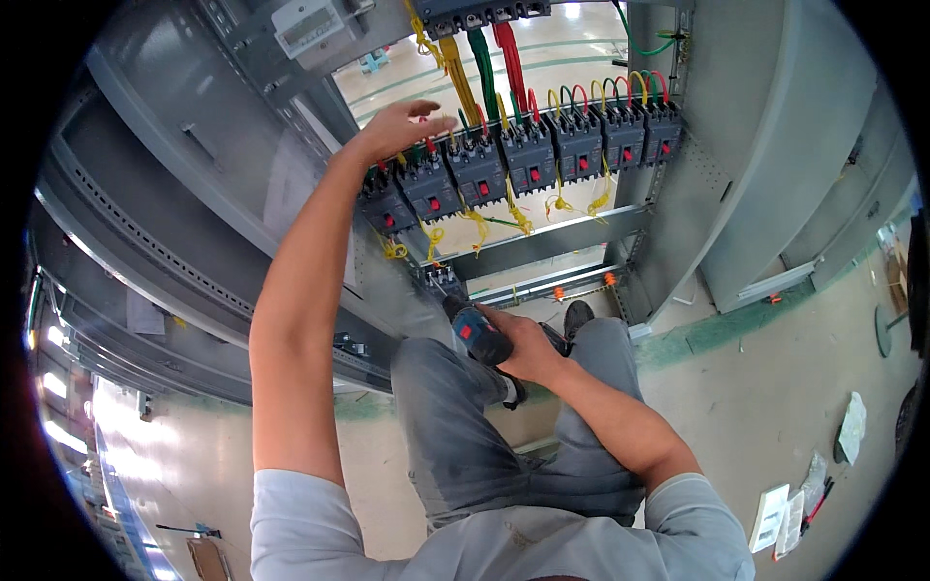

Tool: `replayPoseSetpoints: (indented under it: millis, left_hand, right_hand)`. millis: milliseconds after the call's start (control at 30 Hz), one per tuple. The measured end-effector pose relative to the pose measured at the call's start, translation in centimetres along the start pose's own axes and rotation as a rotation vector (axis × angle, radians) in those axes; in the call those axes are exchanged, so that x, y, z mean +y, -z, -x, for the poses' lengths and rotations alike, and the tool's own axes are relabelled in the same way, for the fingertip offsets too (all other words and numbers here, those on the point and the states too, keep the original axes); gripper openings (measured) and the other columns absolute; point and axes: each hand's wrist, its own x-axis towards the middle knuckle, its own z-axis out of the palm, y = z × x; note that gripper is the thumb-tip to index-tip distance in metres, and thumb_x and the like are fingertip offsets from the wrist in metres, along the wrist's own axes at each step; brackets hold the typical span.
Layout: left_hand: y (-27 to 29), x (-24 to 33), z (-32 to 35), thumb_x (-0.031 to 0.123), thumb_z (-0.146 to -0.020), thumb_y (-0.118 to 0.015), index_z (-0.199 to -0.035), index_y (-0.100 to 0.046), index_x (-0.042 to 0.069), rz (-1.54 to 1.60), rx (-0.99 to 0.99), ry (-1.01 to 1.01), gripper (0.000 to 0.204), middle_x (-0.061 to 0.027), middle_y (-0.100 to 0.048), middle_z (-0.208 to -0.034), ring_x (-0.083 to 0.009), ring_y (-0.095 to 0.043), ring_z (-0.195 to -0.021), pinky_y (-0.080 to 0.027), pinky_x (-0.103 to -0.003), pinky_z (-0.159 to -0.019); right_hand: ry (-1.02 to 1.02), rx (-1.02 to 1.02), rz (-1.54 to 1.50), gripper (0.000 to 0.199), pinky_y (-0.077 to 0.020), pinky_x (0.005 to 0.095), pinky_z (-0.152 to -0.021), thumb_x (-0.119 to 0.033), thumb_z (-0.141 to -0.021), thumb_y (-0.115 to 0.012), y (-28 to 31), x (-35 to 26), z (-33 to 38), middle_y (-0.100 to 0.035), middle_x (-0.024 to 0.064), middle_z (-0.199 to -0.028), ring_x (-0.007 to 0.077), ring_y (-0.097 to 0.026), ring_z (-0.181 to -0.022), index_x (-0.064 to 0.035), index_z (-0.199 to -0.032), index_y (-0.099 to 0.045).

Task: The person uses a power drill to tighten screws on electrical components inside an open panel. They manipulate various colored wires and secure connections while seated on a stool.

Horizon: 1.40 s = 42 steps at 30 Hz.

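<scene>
My left hand [395, 132] reaches over the upper edge of a row of dark grey circuit breakers [481, 178] with red toggles. Its fingers are stretched out and apart, close to the wire ends at the left part of the row; I cannot tell whether they touch. Below the row, my right hand [528, 347] is wrapped round a cordless drill [480, 333], its front end tilted up and left toward a single small breaker [444, 281]. Thick yellow, green and red wire bundles [510, 68] run from the top breaker [475, 14] down to the row.
Grey cabinet walls [722, 145] stand on both sides. A metal crossbar [552, 242] spans below the row, with thin yellow wires [475, 228] dangling above it. A white meter [308, 29] is mounted at upper left. Papers [770, 518] and a plastic bag [852, 426] lie on the floor at right.
</scene>
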Motion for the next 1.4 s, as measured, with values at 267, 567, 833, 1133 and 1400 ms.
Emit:
replayPoseSetpoints:
  millis: [267,567,833,1133,1400]
  left_hand:
    - [-0.7,0.6,-1.8,0.049,-0.080,-0.087,-0.139,-0.062,-0.004,-0.092,-0.128,0.003,0.083,-0.0247,-0.069,-0.127,-0.0322,-0.070,-0.113,-0.055,-0.039,-0.097]
    - [-2.2,0.4,-2.2,0.035,-0.083,-0.085,-0.114,-0.071,-0.007,0.017,-0.040,-0.020,0.054,-0.0130,-0.075,-0.090,-0.0189,-0.068,-0.077,-0.054,-0.037,-0.069]
    - [-1.3,0.7,-3.5,0.053,-0.076,-0.087,-0.135,-0.064,-0.005,-0.003,-0.168,0.003,0.086,-0.0167,-0.071,-0.118,-0.0241,-0.067,-0.100,-0.053,-0.036,-0.087]
    - [-0.3,1.5,-8.0,0.078,-0.063,-0.083,-0.137,-0.067,0.007,-0.102,-0.625,0.223,0.104,-0.0177,-0.067,-0.135,-0.0283,-0.065,-0.120,-0.050,-0.042,-0.103]
    - [-0.3,2.7,-8.6,0.075,-0.071,-0.082,-0.143,-0.060,0.014,0.176,-0.830,0.293,0.097,-0.0148,-0.063,-0.139,-0.0267,-0.065,-0.118,-0.058,-0.038,-0.090]
  right_hand:
    - [-0.018,-0.047,0.060,0.067,-0.0536,0.0450,-0.096,-0.020,-0.086,-0.075,-0.7,-0.6,0.0,-0.068,0.0257,-0.126,0.0431,-0.065,-0.117,-0.0005,-0.146,-0.053]
    - [-0.019,-0.035,0.067,0.066,-0.0541,0.0479,-0.094,-0.025,-0.085,-0.076,-1.2,0.3,0.4,-0.069,0.0244,-0.123,0.0432,-0.065,-0.115,-0.0046,-0.144,-0.055]
    - [-0.034,-0.036,0.075,0.066,-0.0537,0.0460,-0.096,-0.023,-0.085,-0.076,-1.1,-0.4,0.2,-0.068,0.0255,-0.125,0.0431,-0.065,-0.116,-0.0017,-0.144,-0.055]
    - [-0.078,-0.074,0.043,0.073,-0.0529,0.0445,-0.099,-0.022,-0.085,-0.075,-0.4,-0.8,0.2,-0.066,0.0246,-0.130,0.0424,-0.065,-0.118,-0.0016,-0.150,-0.050]
    - [-0.137,-0.088,0.028,0.074,-0.0532,0.0447,-0.097,-0.019,-0.084,-0.073,0.4,-0.5,-0.4,-0.067,0.0251,-0.126,0.0431,-0.065,-0.117,-0.0052,-0.152,-0.048]
